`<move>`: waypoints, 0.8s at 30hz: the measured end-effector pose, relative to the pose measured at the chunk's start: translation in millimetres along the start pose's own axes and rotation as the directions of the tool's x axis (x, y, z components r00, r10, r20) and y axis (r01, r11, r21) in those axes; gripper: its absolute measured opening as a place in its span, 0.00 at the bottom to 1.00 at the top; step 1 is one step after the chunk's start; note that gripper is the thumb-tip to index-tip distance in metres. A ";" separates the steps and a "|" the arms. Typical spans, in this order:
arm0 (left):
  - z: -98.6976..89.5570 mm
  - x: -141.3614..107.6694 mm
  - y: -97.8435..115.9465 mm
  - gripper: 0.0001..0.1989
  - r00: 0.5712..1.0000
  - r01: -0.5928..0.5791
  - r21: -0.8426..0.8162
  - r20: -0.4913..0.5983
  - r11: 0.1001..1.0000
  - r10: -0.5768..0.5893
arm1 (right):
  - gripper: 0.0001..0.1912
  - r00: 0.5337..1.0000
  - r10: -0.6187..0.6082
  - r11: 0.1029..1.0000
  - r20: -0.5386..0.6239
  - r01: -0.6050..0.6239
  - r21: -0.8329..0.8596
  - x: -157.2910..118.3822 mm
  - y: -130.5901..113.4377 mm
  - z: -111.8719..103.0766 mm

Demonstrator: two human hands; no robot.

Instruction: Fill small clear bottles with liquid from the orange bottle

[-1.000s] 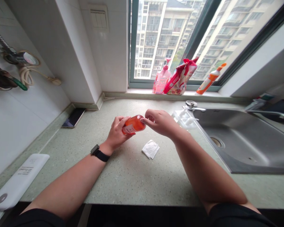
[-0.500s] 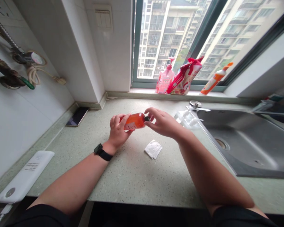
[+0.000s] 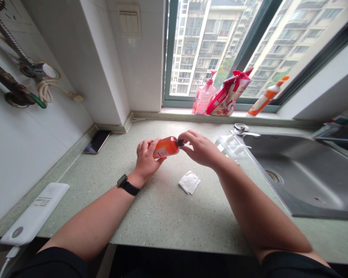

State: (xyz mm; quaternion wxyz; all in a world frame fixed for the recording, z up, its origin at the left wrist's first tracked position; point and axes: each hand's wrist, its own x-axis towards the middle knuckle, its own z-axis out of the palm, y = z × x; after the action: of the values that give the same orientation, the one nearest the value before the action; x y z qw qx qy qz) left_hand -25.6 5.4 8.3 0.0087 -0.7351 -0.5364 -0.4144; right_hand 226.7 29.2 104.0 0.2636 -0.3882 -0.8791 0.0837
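An orange bottle (image 3: 166, 146) with a pale label lies tilted on its side in my left hand (image 3: 147, 157), whose fingers wrap round its base end. At its right end sits a black cap (image 3: 180, 143). My right hand (image 3: 198, 148) has thumb and fingers closed round that cap. A folded white tissue (image 3: 189, 182) rests on the counter just below the hands. Behind my right wrist, clear plastic pump bottles (image 3: 233, 146) stand or lie by the sink; part of them is hidden.
On the speckled counter (image 3: 162, 216) are a phone (image 3: 96, 141) at the left and a cabled white power bank (image 3: 36, 212). A steel sink (image 3: 307, 173) takes up the right. The windowsill bears a pink pump bottle (image 3: 203, 98), a red bag (image 3: 229, 94) and an orange-white bottle (image 3: 266, 98).
My right thumb and fingers have closed in on the black cap. The bottle tips slightly more, its cap end a little higher. The whole view has shifted slightly.
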 end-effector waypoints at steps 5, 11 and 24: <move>0.6 0.1 -1.0 0.41 0.999 0.016 -0.055 0.048 0.998 -0.014 | 0.07 0.998 -0.069 0.998 -0.014 0.069 0.007 0.4 2.8 0.1; -1.0 0.1 -0.9 0.40 0.999 0.033 -0.037 0.017 0.999 -0.032 | 0.27 0.999 0.034 0.999 -0.034 -0.034 0.000 -1.8 3.9 3.8; -0.6 1.1 -0.8 0.41 0.999 0.038 -0.046 0.028 0.998 -0.037 | 0.06 0.996 -0.037 0.999 -0.085 0.035 -0.020 1.6 1.3 4.2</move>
State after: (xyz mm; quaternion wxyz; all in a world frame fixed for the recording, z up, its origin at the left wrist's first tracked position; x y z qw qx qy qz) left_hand -26.5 6.4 9.1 -0.0234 -0.7305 -0.5404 -0.4169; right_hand 224.4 31.4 100.6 0.2990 -0.3781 -0.8745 0.0542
